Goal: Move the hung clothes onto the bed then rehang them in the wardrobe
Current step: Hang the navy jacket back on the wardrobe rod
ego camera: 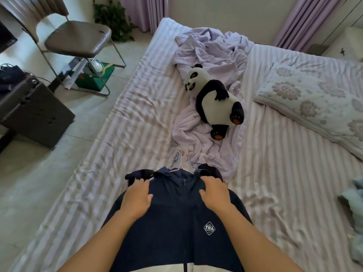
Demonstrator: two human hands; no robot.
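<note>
Striped bed (pixel 137 107) carries the navy jacket (pixel 176 213), hangers (pixel 177 160) bunched at its collar. Left hand (pixel 136 195) and right hand (pixel 214 192) press flat, fingers relaxed, steadying the stack.

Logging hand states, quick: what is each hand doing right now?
Left hand: open, fingers resting flat on the navy jacket.
Right hand: open, resting flat on the same jacket.

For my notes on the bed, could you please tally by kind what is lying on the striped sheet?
Jacket: 1
Bundle of hangers: 1
Toy panda: 1
Pillow: 1
Crumpled blanket: 1
Pale blue cloth: 1
Total: 6
</note>
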